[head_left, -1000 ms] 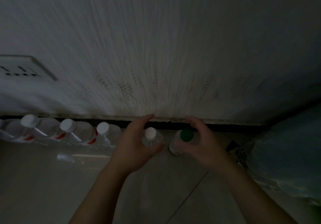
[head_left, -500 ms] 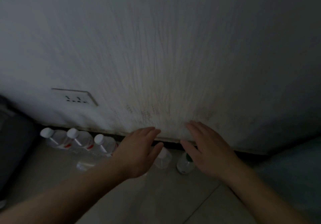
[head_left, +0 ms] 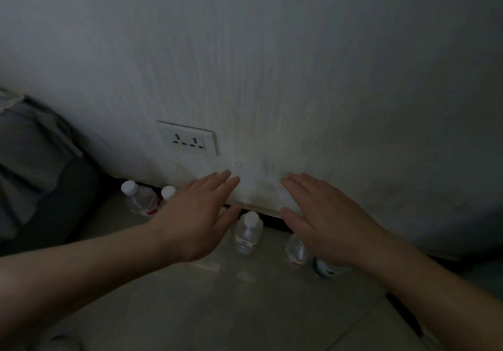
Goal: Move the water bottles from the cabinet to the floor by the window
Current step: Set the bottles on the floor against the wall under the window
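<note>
Several clear water bottles stand in a row on the tiled floor against the wall's base. One white-capped bottle (head_left: pixel 248 233) shows between my hands. Two more white-capped bottles (head_left: pixel 139 197) stand at the left, the second (head_left: pixel 168 192) partly behind my left hand. Another bottle (head_left: pixel 296 250) is mostly hidden under my right hand. My left hand (head_left: pixel 196 214) hovers above the row with straight fingers and holds nothing. My right hand (head_left: pixel 326 222) is spread flat the same way, empty.
A white wall (head_left: pixel 272 78) with a double socket (head_left: pixel 189 141) rises right behind the bottles. A dark grey upholstered piece (head_left: pixel 35 171) fills the left side. The pale tiled floor (head_left: pixel 217 304) stretches toward me. The room is dim.
Both hands have let go of the two bottles they set down and have lifted away with fingers straightened. The view has tilted up and swung left, so the socket sits nearer the middle.
</note>
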A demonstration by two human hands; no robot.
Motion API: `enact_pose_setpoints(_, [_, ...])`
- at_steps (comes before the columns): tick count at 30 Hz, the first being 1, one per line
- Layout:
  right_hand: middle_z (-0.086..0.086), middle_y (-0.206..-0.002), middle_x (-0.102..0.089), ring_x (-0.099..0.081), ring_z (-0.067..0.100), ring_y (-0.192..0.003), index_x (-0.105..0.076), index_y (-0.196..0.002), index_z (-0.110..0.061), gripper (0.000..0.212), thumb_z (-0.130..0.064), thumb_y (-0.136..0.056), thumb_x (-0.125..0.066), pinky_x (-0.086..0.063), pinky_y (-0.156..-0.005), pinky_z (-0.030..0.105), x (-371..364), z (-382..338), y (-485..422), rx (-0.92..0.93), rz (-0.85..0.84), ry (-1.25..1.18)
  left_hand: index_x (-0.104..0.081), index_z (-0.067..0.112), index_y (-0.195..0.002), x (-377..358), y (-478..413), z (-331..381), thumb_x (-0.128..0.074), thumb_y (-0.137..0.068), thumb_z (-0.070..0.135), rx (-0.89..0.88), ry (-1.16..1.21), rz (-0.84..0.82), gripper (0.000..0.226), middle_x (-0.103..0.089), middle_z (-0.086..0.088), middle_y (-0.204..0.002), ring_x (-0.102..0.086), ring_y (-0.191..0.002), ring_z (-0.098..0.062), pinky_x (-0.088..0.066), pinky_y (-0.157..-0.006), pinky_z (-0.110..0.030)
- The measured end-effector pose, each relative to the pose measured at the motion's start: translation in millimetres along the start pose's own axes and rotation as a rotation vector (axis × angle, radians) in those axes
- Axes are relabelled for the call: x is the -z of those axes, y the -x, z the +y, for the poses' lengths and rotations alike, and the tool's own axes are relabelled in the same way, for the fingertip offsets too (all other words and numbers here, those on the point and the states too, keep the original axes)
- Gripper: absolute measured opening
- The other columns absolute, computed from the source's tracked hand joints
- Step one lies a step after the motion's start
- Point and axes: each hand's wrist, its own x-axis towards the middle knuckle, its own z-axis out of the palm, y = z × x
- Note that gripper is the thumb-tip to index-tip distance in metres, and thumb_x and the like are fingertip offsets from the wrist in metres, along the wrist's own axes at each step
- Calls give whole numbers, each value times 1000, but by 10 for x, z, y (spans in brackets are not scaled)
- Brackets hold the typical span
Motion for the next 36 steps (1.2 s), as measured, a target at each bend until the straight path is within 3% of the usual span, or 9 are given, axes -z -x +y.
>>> enact_pose_setpoints(2, [-6, -163, -6, -6, 9, -149, -8, -155, -24, 74, -56, -88, -13, -1, -118, 23, 18, -226, -149, 20, 7, 11, -19, 29, -152, 79, 52, -239, -11, -87, 64, 0, -1, 12, 75, -18, 5, -161, -17, -147, -13, -15, -117, -30])
enact_pose_setpoints(6, [-7, -163, -7, -6, 8, -148, -8, -155, -25, 62, -49, -101, -27, 2, -110, 14, 11, -646, -473, 42, 26, 6, -19, 27, -153, 235, 120, -720, -10, -84, 62, -15, -16, 13, 77, -17, 3, -161, -16, -147, -13, -14, -117, -29])
enact_pose_setpoints(10, [-6, -163, -12, -12, 9, -147, -11, -155, -22, 62, -46, -101, -30, -1, -106, 11, -42, -1070, -795, 68, 7, 55, -17, 26, -153, 343, 134, -1270, -3, -79, 64, -51, -49, -3, 84, -17, 1, -161, -17, -147, -15, -12, -116, -26])
enact_pose_setpoints(20, [-2, -163, -15, -15, 11, -148, -13, -154, -22, 73, -58, -90, -14, -2, -113, 15, -209, -1869, -1450, 5, -29, 132, -31, 25, -148, 568, -2, -2357, -8, -84, 61, -199, -88, -41, 77, -30, 0, -157, -33, -140, -17, -24, -113, -29])
enact_pose_setpoints(23, [1, -161, -22, -21, 15, -147, -19, -153, -20, 82, -60, -84, -6, -4, -113, 19, -290, -1990, -1586, 0, -20, 135, -34, 23, -146, 590, -17, -2513, -16, -88, 57, -215, -72, -51, 69, -32, -3, -156, -34, -140, -20, -26, -113, -32])
enact_pose_setpoints(26, [5, -153, -37, -36, 22, -141, -35, -148, -15, 69, -53, -92, -21, -17, -116, 28, -398, -2115, -1653, 35, -30, 137, -36, 23, -145, 597, 16, -2547, -17, -88, 56, -222, -40, -59, 68, -34, -3, -154, -35, -139, -20, -27, -112, -33])
enact_pose_setpoints(29, [7, -146, -44, -41, 24, -133, -42, -141, -12, 60, -46, -94, -25, -27, -115, 30, -474, -2210, -1719, 93, -76, 128, -37, 22, -144, 522, 9, -2559, -17, -88, 56, -210, -31, -65, 69, -37, -2, -152, -36, -138, -20, -27, -112, -31])
enact_pose_setpoints(36, [3, -153, -34, -32, 19, -138, -29, -149, -16, 58, -45, -98, -31, -27, -114, 30, -771, -1965, -1969, 147, 18, 132, -53, 16, -124, 189, -81, -2599, -29, -90, 48, -190, -104, 4, 52, -56, -6, -129, -55, -113, -26, -47, -94, -38])
